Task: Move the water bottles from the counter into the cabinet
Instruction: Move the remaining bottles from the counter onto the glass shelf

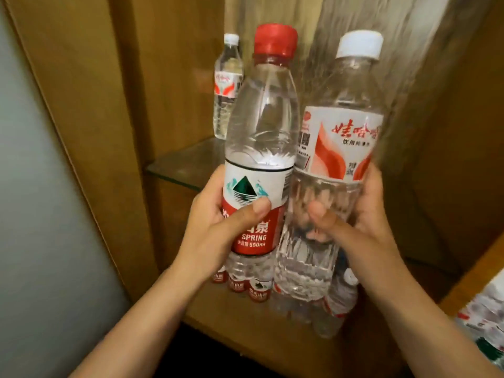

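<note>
The left hand (218,222) is wrapped around the lower half of a red-capped bottle (261,137), thumb pressed across its label. That label shows a green mountain over water on white, then a red band reading "SPRING" and "550ml", with Chinese characters partly covered by the thumb. The right hand (362,214) is clamped on a white-capped bottle (346,126), thumb across the clear ribbed body below the label and fingers curled round the far side. Its white label carries red Chinese characters, a red flame-like swirl and a line of smaller dark print too fine to read. Both bottles are held upright, side by side and touching, in front of the open wooden cabinet (174,77).

Behind them, a small white-capped bottle (227,85) with the same red-and-white label stands on a glass shelf (185,165) inside the cabinet. Below the hands, on the cabinet's wooden floor, more bottles (245,279) stand packed together, some with red labels, largely hidden by the two held bottles. At the lower right edge lies a blurred plastic-wrapped pack (488,317) on a wooden surface.
</note>
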Demonstrator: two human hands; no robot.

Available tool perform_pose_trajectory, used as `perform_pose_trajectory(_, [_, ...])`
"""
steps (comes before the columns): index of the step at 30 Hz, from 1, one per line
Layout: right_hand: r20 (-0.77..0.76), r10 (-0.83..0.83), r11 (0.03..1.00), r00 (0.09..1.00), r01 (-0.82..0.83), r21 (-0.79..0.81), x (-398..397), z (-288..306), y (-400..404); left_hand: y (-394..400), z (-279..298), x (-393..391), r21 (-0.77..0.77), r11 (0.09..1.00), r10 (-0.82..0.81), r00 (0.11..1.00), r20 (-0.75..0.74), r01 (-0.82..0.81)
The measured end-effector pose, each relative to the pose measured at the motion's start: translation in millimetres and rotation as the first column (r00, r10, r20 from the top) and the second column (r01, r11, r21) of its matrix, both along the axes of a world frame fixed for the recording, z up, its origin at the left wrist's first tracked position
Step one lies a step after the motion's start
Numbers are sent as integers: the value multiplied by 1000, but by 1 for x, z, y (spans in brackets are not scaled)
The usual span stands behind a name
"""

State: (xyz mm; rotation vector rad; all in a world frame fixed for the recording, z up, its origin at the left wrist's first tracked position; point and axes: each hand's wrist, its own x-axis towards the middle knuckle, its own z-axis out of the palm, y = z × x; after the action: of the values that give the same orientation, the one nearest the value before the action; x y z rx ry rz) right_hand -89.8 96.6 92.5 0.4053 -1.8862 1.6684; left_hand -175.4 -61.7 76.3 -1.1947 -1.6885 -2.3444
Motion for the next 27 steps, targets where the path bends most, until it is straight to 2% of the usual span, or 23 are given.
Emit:
perform_pose_trajectory(3, [6,-29,1000,1000,29,12,-25,24,-2,0,20,-25,-37,998,50,997,-56,-52])
perform_pose_trajectory(6, [17,-32,998,999,33,-47,-48,39,-2,1,35,-50,-118,990,61,991,-118,-75])
perform_pose_trajectory(9, [15,-40,998,999,41,-50,-64,46,-1,4,42,-71,-159,985,50,992,-113,-68])
perform_pose_trajectory(13, [-6,-73,997,997,73,16,-81,49,5,13,44,-90,-183,982,38,995,-89,-54])
perform_pose_trajectory(19, [51,-107,987,993,100,129,-100,46,18,20,43,-111,-287,957,21,996,-86,-45])
perform_pose_trajectory(25, [155,-120,969,981,82,233,-95,48,27,17,50,-114,-433,897,32,989,-147,-94])
perform_pose_trajectory(27, [213,-153,952,965,86,294,-89,51,28,14,52,-109,-495,850,82,973,-216,-182])
